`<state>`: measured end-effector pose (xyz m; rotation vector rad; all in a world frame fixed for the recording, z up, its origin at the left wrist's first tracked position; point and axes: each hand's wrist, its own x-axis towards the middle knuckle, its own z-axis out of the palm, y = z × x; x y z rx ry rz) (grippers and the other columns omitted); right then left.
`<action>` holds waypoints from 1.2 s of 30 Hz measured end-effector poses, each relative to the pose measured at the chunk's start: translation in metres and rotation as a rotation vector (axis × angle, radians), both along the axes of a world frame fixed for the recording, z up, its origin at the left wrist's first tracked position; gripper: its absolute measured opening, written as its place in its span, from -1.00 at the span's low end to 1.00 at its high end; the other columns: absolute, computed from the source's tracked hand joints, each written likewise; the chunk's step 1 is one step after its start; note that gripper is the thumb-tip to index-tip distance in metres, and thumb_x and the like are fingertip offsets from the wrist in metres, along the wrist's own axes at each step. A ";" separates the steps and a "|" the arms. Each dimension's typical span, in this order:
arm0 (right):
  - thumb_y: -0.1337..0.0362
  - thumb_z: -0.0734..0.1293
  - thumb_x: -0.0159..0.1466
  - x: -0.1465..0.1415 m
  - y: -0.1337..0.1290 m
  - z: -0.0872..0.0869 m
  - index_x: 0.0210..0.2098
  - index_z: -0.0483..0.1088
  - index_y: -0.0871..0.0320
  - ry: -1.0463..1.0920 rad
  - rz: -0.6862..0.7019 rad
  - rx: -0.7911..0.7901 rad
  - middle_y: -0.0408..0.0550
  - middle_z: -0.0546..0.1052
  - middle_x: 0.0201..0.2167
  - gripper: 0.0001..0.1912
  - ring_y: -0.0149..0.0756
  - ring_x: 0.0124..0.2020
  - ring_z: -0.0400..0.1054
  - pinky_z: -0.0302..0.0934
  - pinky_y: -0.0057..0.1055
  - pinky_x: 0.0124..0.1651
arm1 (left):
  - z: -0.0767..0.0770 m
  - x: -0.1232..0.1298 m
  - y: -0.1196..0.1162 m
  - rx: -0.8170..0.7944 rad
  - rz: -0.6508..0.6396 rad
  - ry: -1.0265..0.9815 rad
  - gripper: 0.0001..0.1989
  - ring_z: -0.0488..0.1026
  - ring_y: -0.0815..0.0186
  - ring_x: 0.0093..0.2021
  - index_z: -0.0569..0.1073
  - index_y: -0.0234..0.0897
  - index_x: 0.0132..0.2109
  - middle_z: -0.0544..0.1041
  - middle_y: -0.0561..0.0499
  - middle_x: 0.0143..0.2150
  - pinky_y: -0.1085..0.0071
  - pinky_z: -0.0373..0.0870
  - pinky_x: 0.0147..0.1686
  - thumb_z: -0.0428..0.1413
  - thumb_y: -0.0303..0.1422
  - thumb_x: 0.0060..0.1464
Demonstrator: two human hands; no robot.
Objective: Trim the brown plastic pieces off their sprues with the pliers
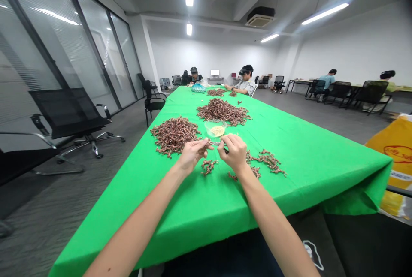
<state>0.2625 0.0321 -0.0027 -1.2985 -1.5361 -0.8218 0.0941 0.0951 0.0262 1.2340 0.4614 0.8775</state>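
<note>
Above the green cloth my left hand (194, 152) pinches a small brown knobbly piece (209, 143), like a dried twisted stalk. My right hand (234, 150) is closed just to its right, fingertips pinched together. Something thin and greyish shows between the two hands, too small to name. Right behind them stands a clear bowl (209, 127) with pale little bits in it. A big heap of the brown pieces (175, 135) lies beyond my left hand. Loose clusters (270, 161) are spread to the right of my right wrist, and a small cluster (208, 167) sits below my hands.
Another heap of brown pieces (223, 111) lies behind the bowl. Farther along the green-covered table (309, 152) are smaller piles and a blue plastic bag (198, 88). Two people sit at its far end. Black chairs (69, 114) stand left, a yellow sack (395, 144) right.
</note>
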 end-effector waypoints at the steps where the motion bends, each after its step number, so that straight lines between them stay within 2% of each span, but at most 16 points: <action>1: 0.32 0.20 0.31 0.000 -0.001 0.001 -0.36 0.40 0.16 -0.018 -0.008 -0.002 0.00 0.44 -0.42 -0.83 -0.21 -0.31 0.30 0.13 -0.31 -0.18 | 0.000 0.000 0.000 -0.016 -0.005 0.000 -0.72 0.33 0.46 -0.57 0.59 -0.40 -0.31 0.60 -0.14 -0.37 0.51 0.27 -0.54 0.33 -0.22 -0.04; 6: 0.32 0.21 0.31 -0.001 -0.004 0.003 -0.35 0.39 0.16 -0.072 -0.043 0.006 0.00 0.44 -0.42 -0.84 -0.21 -0.32 0.29 0.09 -0.30 -0.21 | 0.001 -0.001 0.000 -0.070 -0.026 0.009 -0.73 0.35 0.46 -0.56 0.60 -0.41 -0.29 0.60 -0.13 -0.39 0.54 0.28 -0.54 0.33 -0.24 -0.04; 20: 0.30 0.20 0.33 -0.003 -0.009 0.007 -0.38 0.38 0.14 -0.131 -0.090 0.002 -0.02 0.43 -0.45 -0.81 -0.22 -0.34 0.27 0.04 -0.28 -0.25 | 0.000 -0.003 0.003 -0.093 -0.029 0.062 -0.73 0.39 0.47 -0.56 0.61 -0.41 -0.28 0.60 -0.13 -0.39 0.56 0.31 -0.54 0.30 -0.24 -0.01; 36: 0.31 0.21 0.33 -0.003 -0.008 0.005 -0.41 0.37 0.14 -0.170 -0.092 0.021 -0.03 0.42 -0.47 -0.80 -0.24 -0.35 0.27 0.03 -0.30 -0.27 | -0.004 -0.004 0.010 -0.174 -0.043 0.123 -0.74 0.41 0.46 -0.57 0.59 -0.39 -0.28 0.60 -0.11 -0.39 0.57 0.32 -0.58 0.30 -0.24 -0.01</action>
